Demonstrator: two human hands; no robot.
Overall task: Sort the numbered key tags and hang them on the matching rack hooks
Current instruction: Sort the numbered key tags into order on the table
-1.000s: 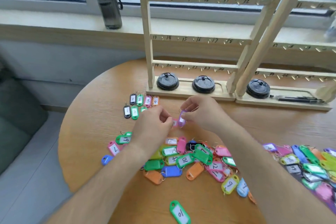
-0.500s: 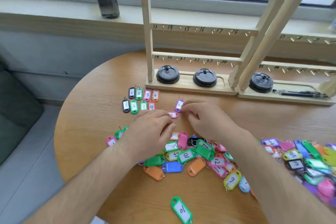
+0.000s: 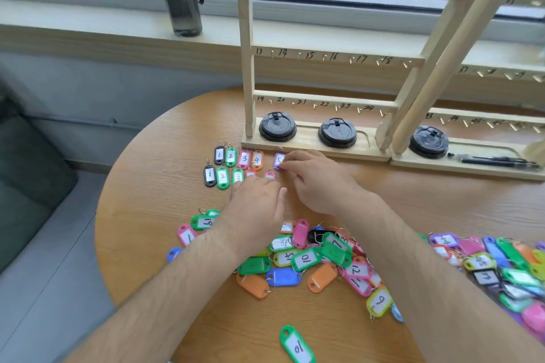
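Sorting is the step in hand, hanging not yet begun: the right hand (image 3: 312, 183) pinches the purple tag 5 (image 3: 278, 160) at 12 o'clock on the table (image 3: 153, 186), just right of the laid-out rows of tags 1 to 4 (image 3: 233, 166); the left hand (image 3: 256, 206) lies palm down, fingers fairly straight, tips touching a small pink tag (image 3: 269, 175) in the lower row. Next, I judge, a 6 must be picked from the loose pile (image 3: 318, 259) at 6 o'clock; the hooks in view on the rack (image 3: 246, 68) hang bare. The rack's base trays (image 3: 365, 141) hold black lids (image 3: 277, 127) and, at 3 o'clock, a pen (image 3: 495, 160).
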